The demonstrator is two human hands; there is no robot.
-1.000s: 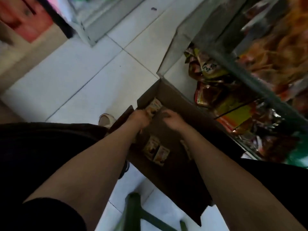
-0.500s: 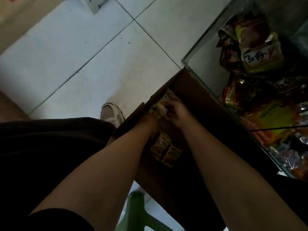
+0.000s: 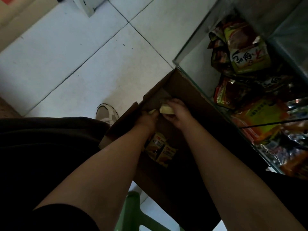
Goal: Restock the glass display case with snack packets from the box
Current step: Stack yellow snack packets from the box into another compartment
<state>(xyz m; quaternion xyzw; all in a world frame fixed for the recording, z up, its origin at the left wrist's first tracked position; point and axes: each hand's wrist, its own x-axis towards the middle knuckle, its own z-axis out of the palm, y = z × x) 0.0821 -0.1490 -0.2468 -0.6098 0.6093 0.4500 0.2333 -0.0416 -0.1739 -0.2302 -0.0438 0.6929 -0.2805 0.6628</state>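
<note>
Stool: I see a green plastic stool at the bottom edge, beneath the forearms.
Loose packets: two orange-and-cream snack packets lie on the box floor, between the two forearms.
Box: the brown cardboard box stands open on the tiled floor, its far wall just beside the case.
Left hand: my left hand is inside the box, fingers curled round a pale packet edge (only a sliver shows).
Right hand: my right hand is close beside the left, fingers curled round a pale yellow packet near the box's far corner.
Shoe: a light shoe rests on the floor left of the box.
Display case: the glass display case holds mixed snack bags, orange, red and green.
</note>
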